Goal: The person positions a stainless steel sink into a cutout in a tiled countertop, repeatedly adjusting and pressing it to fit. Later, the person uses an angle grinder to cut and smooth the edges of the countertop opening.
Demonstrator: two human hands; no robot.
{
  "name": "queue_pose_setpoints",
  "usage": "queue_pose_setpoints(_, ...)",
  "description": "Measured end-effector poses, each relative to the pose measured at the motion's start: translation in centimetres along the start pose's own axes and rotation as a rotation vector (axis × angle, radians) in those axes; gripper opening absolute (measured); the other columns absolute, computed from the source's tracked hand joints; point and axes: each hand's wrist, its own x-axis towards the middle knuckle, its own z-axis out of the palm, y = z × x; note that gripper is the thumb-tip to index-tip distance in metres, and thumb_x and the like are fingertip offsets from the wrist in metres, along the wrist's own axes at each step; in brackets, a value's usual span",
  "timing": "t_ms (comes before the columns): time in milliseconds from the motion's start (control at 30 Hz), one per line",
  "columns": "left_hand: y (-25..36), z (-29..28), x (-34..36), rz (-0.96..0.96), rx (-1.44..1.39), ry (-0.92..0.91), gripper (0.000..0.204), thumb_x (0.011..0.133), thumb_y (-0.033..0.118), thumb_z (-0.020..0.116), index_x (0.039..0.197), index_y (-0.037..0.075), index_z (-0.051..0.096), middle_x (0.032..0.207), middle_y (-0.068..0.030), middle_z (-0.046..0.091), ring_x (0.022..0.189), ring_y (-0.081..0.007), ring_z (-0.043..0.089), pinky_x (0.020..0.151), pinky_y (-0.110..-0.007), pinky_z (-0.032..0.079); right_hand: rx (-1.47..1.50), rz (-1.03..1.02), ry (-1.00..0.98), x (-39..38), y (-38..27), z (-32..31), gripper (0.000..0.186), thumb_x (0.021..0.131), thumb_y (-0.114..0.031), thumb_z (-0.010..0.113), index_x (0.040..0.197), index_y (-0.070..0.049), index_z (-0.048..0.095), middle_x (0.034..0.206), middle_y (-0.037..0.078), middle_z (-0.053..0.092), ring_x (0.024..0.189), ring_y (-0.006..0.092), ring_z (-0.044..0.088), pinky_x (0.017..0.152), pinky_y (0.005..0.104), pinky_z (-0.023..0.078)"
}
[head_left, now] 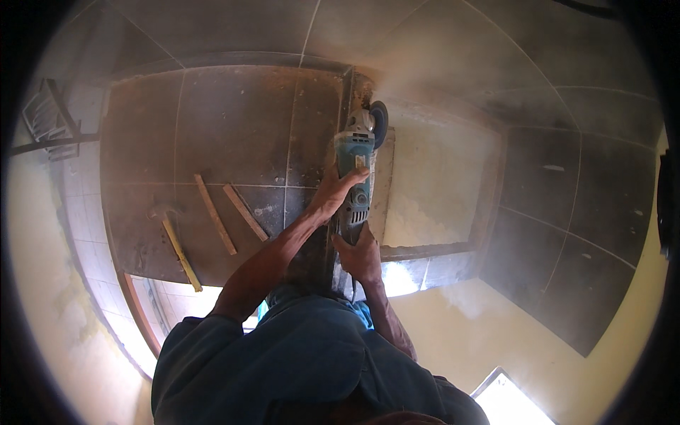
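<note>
A teal and grey angle grinder (354, 157) points away from me along the inner edge of the dark tiled counter. My left hand (336, 190) grips the middle of its body, with the thumb lying across the top. Behind it, my right hand (360, 253) is wrapped around the rear handle end. The grinding disc (380, 125) stands on edge at the right side of the metal head, beside a rough reddish-brown broken edge (363, 88). Whether the disc touches that edge I cannot tell. Haze hangs in the air to the right of the grinder.
On the dusty tiled counter (234, 127) to the left lie a hammer (180, 249) with a yellow handle and two wooden strips (215, 214). A wire rack (55, 124) is at the far left. Right of the grinder is a pale recess (435, 184); dark wall tiles (567, 219) stand beyond.
</note>
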Motion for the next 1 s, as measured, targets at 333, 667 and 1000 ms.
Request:
queue_pose_setpoints(333,0.8,0.7,-0.4,0.040,-0.025,0.018,0.048,0.091,0.034,0.077,0.124,0.005,0.058,0.102,-0.0044,0.066,0.088,-0.0127,0.065,0.076,-0.031,0.056,0.014,0.044,0.010,0.0,-0.1,0.0,0.061,0.086,-0.034,0.077,0.123,0.006,0.050,0.105,0.032,0.071,0.104,0.0483,0.070,0.088,0.0525,0.055)
queue_pose_setpoints(667,0.8,0.7,-0.7,-0.018,-0.038,0.014,0.051,0.092,0.036,0.075,0.127,0.005,0.055,0.102,-0.0052,0.064,0.088,-0.0138,0.065,0.076,-0.032,0.057,-0.031,0.010,0.024,-0.3,-0.4,-0.3,0.058,0.085,-0.035,0.078,0.118,0.006,0.053,0.100,0.033,0.071,0.099,0.0483,0.071,0.084,0.0530,0.056)
queue_pose_setpoints(1000,1.4,1.0,-0.8,-0.031,-0.032,0.007,0.053,0.091,0.038,0.076,0.125,0.002,0.057,0.100,-0.0054,0.065,0.089,-0.0136,0.064,0.078,-0.032,0.055,0.007,-0.028,0.043,-0.2,0.0,-0.1,0.055,0.085,-0.032,0.077,0.116,0.007,0.053,0.097,0.032,0.071,0.096,0.0482,0.071,0.081,0.0524,0.056)
